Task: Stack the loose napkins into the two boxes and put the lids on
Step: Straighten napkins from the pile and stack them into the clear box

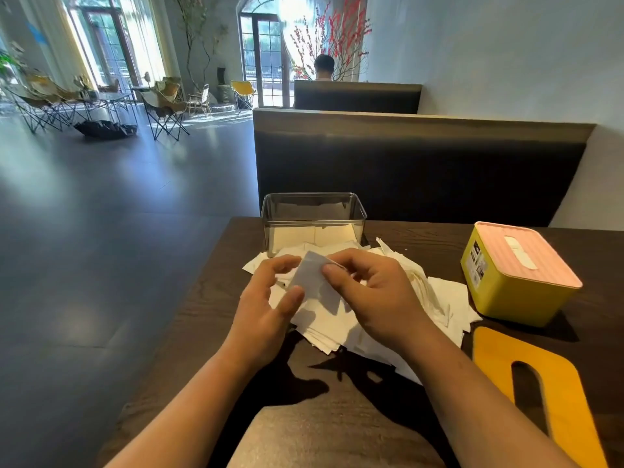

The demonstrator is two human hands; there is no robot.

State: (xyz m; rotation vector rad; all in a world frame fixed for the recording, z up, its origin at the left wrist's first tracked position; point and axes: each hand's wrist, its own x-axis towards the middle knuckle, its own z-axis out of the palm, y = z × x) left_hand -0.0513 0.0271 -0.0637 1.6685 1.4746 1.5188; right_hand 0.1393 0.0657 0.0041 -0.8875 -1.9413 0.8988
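A pile of loose white napkins point(442, 298) is spread over the middle of the dark wooden table point(209, 298). Both hands hold one napkin point(312, 278) above the pile: my left hand point(270, 298) pinches its left edge and my right hand point(368, 292) pinches its top right. Behind the pile stands a clear box point(314, 217) without a lid, with a few napkins lying flat inside. A yellow box point(513, 278) with a pink slotted lid on it sits at the right. An orange slotted lid point(553, 393) lies flat on the table in front of it.
A dark booth backrest point(418, 163) rises behind the table. The table's left edge drops to an open grey floor point(101, 231). A person sits in the far booth with their back turned point(324, 67). Folding chairs point(165, 103) stand far left.
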